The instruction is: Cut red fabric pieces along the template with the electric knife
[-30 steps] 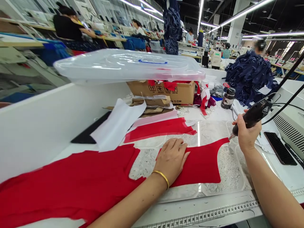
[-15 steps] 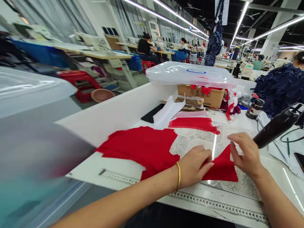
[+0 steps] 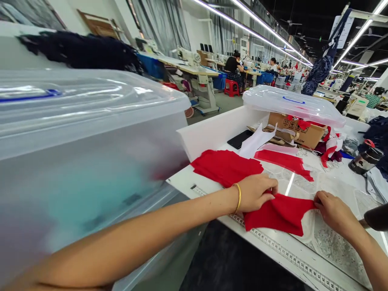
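Here's the head camera, perched above the wearer, facing forward and down: left hand [image 3: 257, 193] and right hand [image 3: 336, 211] sit close below, the clear plastic bin [image 3: 91, 173] looms near left, the worktable [image 3: 183, 179] stretches right, sewing tables [image 3: 189, 68] far off!

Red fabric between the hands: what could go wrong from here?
The red fabric piece, pinched by a narrow corner in the right hand, might stretch or slip. It overlaps the measuring tape by the table edge and could sag over. The black tool appears close to the right forearm and might get bumped.
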Demonstrator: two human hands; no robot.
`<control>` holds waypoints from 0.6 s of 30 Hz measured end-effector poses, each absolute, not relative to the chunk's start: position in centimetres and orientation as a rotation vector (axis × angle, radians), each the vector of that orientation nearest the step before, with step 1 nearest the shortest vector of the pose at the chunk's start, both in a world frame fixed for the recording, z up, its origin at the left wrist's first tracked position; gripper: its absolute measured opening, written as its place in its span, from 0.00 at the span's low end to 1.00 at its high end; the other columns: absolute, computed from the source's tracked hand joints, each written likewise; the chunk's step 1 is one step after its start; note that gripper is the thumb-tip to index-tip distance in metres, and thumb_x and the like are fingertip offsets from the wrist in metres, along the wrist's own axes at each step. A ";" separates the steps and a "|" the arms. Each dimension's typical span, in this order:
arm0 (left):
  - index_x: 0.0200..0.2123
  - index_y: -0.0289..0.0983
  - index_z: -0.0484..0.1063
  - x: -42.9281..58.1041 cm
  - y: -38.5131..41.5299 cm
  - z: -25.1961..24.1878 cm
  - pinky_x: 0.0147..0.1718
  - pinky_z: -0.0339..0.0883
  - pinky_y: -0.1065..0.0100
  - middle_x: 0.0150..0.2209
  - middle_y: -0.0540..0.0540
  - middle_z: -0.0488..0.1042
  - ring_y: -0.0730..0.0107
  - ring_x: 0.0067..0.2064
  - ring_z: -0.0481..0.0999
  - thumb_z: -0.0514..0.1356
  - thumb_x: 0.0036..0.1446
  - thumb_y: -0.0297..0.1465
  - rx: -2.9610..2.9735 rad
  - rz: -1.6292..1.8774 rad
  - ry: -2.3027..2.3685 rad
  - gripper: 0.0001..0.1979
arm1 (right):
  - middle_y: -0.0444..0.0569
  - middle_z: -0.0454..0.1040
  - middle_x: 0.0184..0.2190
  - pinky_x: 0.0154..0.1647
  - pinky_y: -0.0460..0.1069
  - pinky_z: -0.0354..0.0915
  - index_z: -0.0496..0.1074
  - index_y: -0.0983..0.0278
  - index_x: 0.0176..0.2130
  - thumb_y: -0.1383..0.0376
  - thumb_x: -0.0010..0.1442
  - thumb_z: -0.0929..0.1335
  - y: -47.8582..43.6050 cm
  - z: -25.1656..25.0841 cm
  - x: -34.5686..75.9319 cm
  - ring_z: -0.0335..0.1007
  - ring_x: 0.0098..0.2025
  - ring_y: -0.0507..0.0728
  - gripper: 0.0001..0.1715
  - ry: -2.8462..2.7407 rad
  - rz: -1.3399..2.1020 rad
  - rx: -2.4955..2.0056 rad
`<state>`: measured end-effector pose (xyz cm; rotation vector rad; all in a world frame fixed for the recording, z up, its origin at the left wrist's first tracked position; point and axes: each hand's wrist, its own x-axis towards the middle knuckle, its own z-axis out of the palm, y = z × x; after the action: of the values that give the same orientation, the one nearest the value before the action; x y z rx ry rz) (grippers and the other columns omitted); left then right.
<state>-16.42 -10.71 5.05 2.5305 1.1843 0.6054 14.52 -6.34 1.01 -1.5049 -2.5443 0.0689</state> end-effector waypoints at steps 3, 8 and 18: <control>0.37 0.34 0.74 -19.5 -9.0 6.8 0.47 0.69 0.60 0.36 0.42 0.77 0.60 0.43 0.74 0.57 0.60 0.21 2.848 0.569 1.409 0.07 | 0.47 0.74 0.28 0.24 0.49 0.58 0.66 0.59 0.32 0.62 0.63 0.63 -6.1 3.5 12.7 0.69 0.26 0.57 0.08 -2.273 0.016 -1.367; 0.34 0.36 0.76 -26.3 -7.9 8.4 0.54 0.67 0.50 0.34 0.41 0.75 0.56 0.43 0.72 0.52 0.60 0.20 3.061 0.639 1.891 0.14 | 0.45 0.72 0.28 0.28 0.49 0.63 0.67 0.60 0.35 0.61 0.67 0.63 -7.0 5.3 6.3 0.68 0.28 0.55 0.08 -2.076 -0.026 -0.884; 0.32 0.40 0.77 -33.3 -11.6 0.7 0.56 0.68 0.49 0.35 0.41 0.76 0.56 0.44 0.73 0.52 0.53 0.16 2.904 0.341 2.113 0.17 | 0.48 0.75 0.36 0.36 0.52 0.64 0.69 0.62 0.36 0.75 0.58 0.69 -10.4 0.8 0.1 0.71 0.36 0.58 0.09 -2.770 -0.010 -0.755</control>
<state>-33.27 -11.64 0.70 2.9037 2.1134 0.3405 0.10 -10.44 0.77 -0.7551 -2.7696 -0.0095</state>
